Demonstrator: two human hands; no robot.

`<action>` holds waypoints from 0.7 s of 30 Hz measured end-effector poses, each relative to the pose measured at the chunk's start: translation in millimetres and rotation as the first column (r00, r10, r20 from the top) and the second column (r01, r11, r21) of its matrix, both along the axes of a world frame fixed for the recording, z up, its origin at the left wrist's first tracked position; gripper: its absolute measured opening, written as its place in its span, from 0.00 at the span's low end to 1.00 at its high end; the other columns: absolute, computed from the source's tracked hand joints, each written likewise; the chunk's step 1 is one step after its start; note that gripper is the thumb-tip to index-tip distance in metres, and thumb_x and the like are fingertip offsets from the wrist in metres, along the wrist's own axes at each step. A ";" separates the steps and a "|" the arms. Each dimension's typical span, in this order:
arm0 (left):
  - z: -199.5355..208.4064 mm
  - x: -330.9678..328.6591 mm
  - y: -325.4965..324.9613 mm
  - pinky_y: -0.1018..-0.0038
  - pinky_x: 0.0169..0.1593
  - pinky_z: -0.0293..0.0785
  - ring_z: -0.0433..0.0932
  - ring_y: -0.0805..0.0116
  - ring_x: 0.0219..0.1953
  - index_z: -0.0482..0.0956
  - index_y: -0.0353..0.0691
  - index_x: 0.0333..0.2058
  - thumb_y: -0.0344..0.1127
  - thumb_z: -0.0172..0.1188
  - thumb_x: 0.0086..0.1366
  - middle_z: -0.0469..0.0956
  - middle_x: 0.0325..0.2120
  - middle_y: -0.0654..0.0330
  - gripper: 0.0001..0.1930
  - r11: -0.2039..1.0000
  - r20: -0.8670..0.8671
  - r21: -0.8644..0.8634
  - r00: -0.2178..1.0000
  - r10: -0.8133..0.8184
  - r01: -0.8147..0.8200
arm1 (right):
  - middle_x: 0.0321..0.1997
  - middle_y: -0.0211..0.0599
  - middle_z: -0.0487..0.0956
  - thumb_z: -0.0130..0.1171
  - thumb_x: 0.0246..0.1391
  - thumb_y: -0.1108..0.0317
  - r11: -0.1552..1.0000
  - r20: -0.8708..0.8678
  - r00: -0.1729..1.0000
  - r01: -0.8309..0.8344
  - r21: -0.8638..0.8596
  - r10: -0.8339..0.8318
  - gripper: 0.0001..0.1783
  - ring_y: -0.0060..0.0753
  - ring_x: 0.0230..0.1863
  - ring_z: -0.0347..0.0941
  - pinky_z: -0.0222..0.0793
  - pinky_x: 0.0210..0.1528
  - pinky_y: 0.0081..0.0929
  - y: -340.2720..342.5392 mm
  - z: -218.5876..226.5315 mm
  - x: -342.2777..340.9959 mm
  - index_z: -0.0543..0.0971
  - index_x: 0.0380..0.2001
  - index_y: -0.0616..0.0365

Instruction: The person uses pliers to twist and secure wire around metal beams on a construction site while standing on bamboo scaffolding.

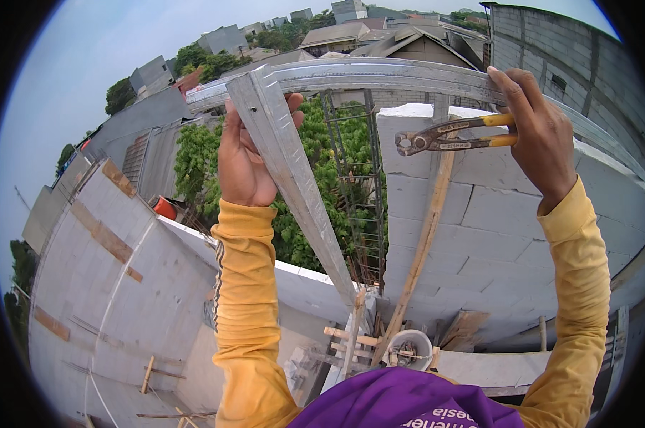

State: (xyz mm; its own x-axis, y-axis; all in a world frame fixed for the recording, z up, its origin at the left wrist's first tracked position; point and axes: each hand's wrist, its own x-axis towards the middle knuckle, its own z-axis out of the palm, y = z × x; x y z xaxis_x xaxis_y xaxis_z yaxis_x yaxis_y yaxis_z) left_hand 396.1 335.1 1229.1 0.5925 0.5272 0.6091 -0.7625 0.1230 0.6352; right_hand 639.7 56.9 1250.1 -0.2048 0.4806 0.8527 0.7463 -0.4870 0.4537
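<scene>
A grey metal channel [294, 182] slants up toward me from low in the middle, its upper end lying in front of a long horizontal metal channel [379, 75]. My left hand [244, 167] is wrapped behind the slanting channel near that crossing, thumb on one side and fingertips showing on the other. In my right hand [547, 139] is a pair of pincers [451, 134] with worn yellow handles, the jaws pointing left. The index finger of that hand reaches up to the long channel's right part. Part of the left fingers is hidden by the slanting channel.
A pale block wall [472, 214] rises at right, with a wooden pole [429, 221] leaning by it. Beyond the opening stand a rebar column cage [362, 185] and green leaves. Below are a white bucket [410, 349] and wooden pieces; another block wall [151, 285] is at left.
</scene>
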 end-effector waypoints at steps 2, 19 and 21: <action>14.3 -5.9 -8.0 0.60 0.62 0.68 0.69 0.50 0.59 0.62 0.27 0.58 0.60 0.40 0.70 0.67 0.56 0.39 0.37 0.997 -0.023 0.049 0.998 0.064 -0.063 | 0.47 0.30 0.76 0.64 0.43 0.82 0.999 -0.013 1.000 0.016 0.048 -0.016 0.32 0.31 0.32 0.79 0.79 0.31 0.23 -0.1 12.9 5.0 0.71 0.55 0.51; -41.7 -20.9 -18.7 0.60 0.67 0.54 0.60 0.58 0.64 0.56 0.38 0.63 0.72 0.55 0.54 0.62 0.61 0.56 0.50 0.966 0.262 0.051 0.937 0.230 -0.252 | 0.47 0.42 0.76 0.65 0.37 0.85 0.993 -0.013 0.993 -0.118 0.023 0.119 0.36 0.40 0.41 0.79 0.81 0.37 0.32 -55.1 -10.8 -58.8 0.73 0.54 0.52; -49.0 -22.5 -12.3 0.61 0.68 0.52 0.59 0.60 0.64 0.54 0.37 0.64 0.69 0.58 0.55 0.62 0.61 0.58 0.50 0.975 0.303 0.126 0.943 0.139 -0.185 | 0.46 0.41 0.76 0.65 0.38 0.84 0.989 -0.038 0.989 -0.142 0.033 0.143 0.35 0.38 0.38 0.79 0.80 0.35 0.31 -52.7 -13.0 -59.7 0.73 0.54 0.52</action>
State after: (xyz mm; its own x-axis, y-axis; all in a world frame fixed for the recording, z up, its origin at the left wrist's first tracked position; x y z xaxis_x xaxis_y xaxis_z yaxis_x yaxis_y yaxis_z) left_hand 373.6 322.8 1180.1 0.2919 0.4900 0.8214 -0.9180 -0.0974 0.3843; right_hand 580.0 4.2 1237.1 -0.2349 0.4231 0.8751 0.8263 -0.3872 0.4090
